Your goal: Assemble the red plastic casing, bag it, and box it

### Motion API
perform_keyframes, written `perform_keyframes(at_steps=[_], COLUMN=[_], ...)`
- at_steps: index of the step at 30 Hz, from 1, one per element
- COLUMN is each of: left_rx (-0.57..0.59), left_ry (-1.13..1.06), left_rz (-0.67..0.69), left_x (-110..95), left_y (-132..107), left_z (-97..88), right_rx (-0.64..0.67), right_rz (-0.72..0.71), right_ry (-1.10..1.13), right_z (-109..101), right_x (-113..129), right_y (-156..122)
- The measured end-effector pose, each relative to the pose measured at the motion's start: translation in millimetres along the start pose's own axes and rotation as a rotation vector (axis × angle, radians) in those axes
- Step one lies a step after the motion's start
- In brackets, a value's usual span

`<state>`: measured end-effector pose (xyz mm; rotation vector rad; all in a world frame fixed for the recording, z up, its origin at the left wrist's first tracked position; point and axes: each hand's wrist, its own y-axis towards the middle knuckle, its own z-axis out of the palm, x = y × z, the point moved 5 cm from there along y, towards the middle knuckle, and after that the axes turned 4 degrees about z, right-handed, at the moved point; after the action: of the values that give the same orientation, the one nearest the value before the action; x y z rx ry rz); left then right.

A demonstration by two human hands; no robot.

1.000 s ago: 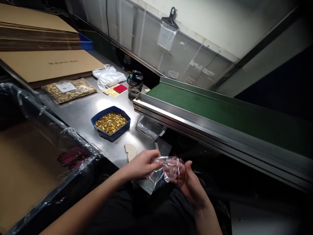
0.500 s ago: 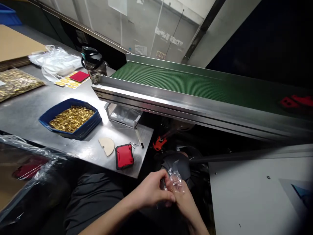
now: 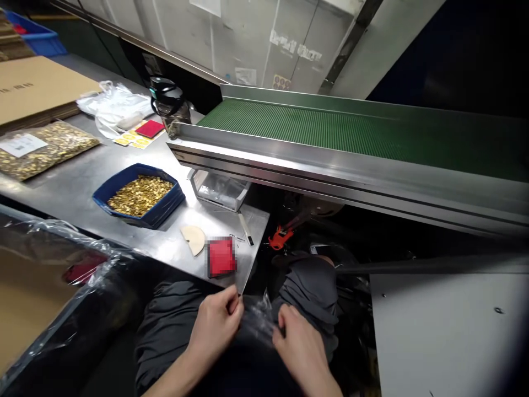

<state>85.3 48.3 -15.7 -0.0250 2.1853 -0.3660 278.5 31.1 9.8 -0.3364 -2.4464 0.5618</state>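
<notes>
My left hand (image 3: 215,325) and my right hand (image 3: 295,344) are low in the view, over my lap, each pinched on an end of a small clear plastic bag (image 3: 258,320) stretched between them. Just above the hands, near the steel table's front edge, lies a small red case (image 3: 221,257). Beside it rests a pale half-round card piece (image 3: 193,239). Further left on the table stands a blue tray (image 3: 165,201) filled with small gold-coloured parts (image 3: 138,196).
A green conveyor belt (image 3: 330,129) with steel side rails runs across the upper right. A clear plastic box (image 3: 219,190) sits under its end. A bag of gold parts (image 3: 41,149), a dark bottle (image 3: 167,105), white bags, flat cardboard (image 3: 33,88) and a plastic-lined carton (image 3: 37,275) fill the left.
The view has swung right and down. The red case now lies on the table. Both hands have dropped to my lap and pulled the clear bag out between them.
</notes>
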Motion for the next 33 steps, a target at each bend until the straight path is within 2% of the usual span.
perform_keyframes(at_steps=[4, 7, 10, 13, 16, 18, 20, 22, 24, 26, 28, 29, 31, 33], left_rx=[0.084, 0.056, 0.036, 0.028, 0.007, 0.004, 0.012, 0.032, 0.058, 0.088, 0.122, 0.139, 0.160, 0.160], left_ry=[-0.055, -0.163, -0.322, -0.465, -0.552, -0.588, -0.613, -0.632, -0.650, -0.669, -0.680, -0.678, -0.654, -0.605], left_rz=[-0.080, -0.260, -0.461, -0.570, -0.608, -0.614, -0.615, -0.619, -0.621, -0.616, -0.602, -0.593, -0.573, -0.560], left_x=[46.4, 90.2, 129.9, 151.1, 155.2, 153.6, 151.7, 150.8, 150.3, 149.2, 147.3, 146.3, 145.1, 145.5], left_y=[-46.8, -74.8, -87.2, -88.6, -86.3, -84.4, -82.1, -79.3, -76.0, -72.7, -70.0, -69.2, -68.7, -69.8], left_z=[-21.0, -32.9, -36.9, -35.5, -33.4, -32.3, -31.4, -30.3, -28.9, -27.2, -25.5, -24.7, -23.5, -22.7], right_rx=[0.123, 0.325, 0.509, 0.462, 0.362, 0.298, 0.243, 0.204, 0.184, 0.212, 0.265, 0.286, 0.301, 0.283], right_rz=[-0.086, -0.147, -0.131, -0.010, 0.076, 0.094, 0.067, 0.018, -0.091, -0.333, -0.588, -0.666, -0.689, -0.635], right_ry=[0.099, 0.251, 0.441, 0.643, 0.787, 0.829, 0.831, 0.804, 0.692, 0.422, 0.084, -0.056, -0.186, -0.150], right_z=[42.7, 69.4, 85.7, 100.2, 117.7, 121.6, 113.5, 94.9, 72.2, 56.4, 55.2, 58.6, 66.3, 70.5], right_x=[48.0, 72.5, 76.8, 75.3, 83.2, 89.6, 92.5, 89.2, 83.2, 81.8, 81.3, 79.8, 76.1, 75.5], right_y=[15.4, 29.8, 43.2, 62.0, 77.3, 80.8, 74.6, 57.3, 32.3, 4.4, -20.6, -29.1, -35.9, -34.4])
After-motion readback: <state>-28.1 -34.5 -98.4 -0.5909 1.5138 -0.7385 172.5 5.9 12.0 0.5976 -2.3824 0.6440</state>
